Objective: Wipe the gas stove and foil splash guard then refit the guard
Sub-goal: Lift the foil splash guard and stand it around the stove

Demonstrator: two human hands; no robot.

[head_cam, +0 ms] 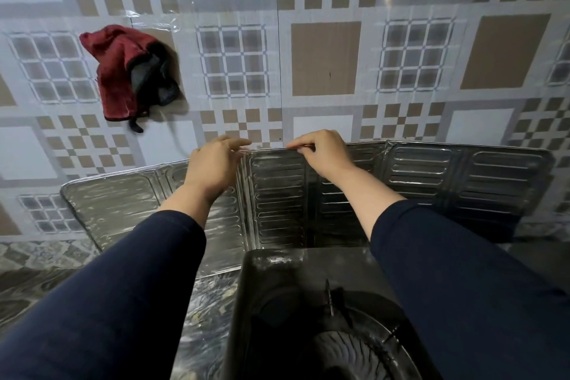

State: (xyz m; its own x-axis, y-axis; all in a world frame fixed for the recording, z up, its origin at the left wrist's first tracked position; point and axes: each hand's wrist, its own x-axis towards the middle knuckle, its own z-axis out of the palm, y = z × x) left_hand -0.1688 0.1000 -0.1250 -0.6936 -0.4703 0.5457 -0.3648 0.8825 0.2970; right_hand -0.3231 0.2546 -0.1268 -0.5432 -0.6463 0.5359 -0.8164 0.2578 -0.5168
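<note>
Behind the black gas stove (277, 302), seen from the head camera, the ribbed silver foil splash guard (431, 176) stood upright against the wall of grey-and-tan patterned tiles (327, 58), its panels folded around the back of the stove and spreading to both sides. Both hands were up at its top edge near the middle fold: the left hand (212, 163) pinched the rim just left of the crease, and the right hand (324, 151) pinched it just to the right, fingers curled over the edge, the two near each other but apart. Dark blue sleeves (123, 287) covered both forearms. No cloth was in either hand; a crumpled red and black cloth (129, 74) hung on the wall to the upper left, well apart from the hands. The burner ring (348, 352) showed at the bottom of the frame, partly hidden by the right arm, and pale streaks lay on the stove's back edge and on the marbled countertop (37, 271) beside it; whether those were reflections or residue could not be told. Judging from this, the wiping looked finished or set aside, and the work was at the last step, refitting the guard. What seemed left was to settle the panels squarely behind the stove and let go; the left wing leaned outward and may have needed straightening.
</note>
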